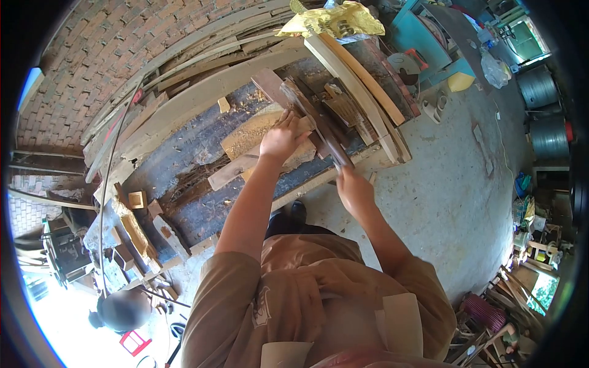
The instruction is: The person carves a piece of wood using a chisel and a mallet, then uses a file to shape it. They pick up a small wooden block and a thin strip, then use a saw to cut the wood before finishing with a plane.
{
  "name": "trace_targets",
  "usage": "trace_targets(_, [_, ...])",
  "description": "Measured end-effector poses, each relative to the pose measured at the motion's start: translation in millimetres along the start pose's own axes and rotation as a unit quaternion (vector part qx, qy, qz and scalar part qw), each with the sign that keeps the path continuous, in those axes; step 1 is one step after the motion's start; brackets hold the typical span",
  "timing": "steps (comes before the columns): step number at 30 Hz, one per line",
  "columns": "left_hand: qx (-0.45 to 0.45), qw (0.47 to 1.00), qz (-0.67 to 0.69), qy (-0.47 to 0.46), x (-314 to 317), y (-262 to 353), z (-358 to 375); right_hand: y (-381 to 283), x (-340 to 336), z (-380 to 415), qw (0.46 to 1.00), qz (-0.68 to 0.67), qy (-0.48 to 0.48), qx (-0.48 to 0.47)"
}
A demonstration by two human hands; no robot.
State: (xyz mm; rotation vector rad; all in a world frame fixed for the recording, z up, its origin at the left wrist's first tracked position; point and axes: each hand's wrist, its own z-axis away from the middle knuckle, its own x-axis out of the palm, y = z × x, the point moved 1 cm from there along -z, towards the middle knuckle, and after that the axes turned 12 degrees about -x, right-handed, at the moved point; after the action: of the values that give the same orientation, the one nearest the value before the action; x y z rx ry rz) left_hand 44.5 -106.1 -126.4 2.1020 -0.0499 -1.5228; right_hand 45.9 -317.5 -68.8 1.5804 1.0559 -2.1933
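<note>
My right hand (356, 187) is closed around the near end of a hand saw (328, 138), whose long dark blade slants away to the upper left. Against its left side, a narrow wooden board (233, 172) lies across the workbench (184, 144). My left hand (282, 140) grips this board near its end beside the blade, with the fingers bent over the top. A wider yellowish plank (248, 136) lies underneath it. Farther up, a brown wood block (270, 86) sits next to the saw's far end. The saw's teeth are too small to make out.
Long timbers (359, 92) stretch along the bench's right side, and more boards (184, 101) are stacked by the brick wall. A yellow sack (331, 21) lies at the far end. A wooden hand plane (170, 236) and offcuts are at the left. Concrete floor (442, 184) extends right.
</note>
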Motion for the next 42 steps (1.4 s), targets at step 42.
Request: trace_targets(42, [0.040,0.996,0.026,-0.075,3,1,-2,-11,24,-68,0.998,-0.006,0.054,-0.020])
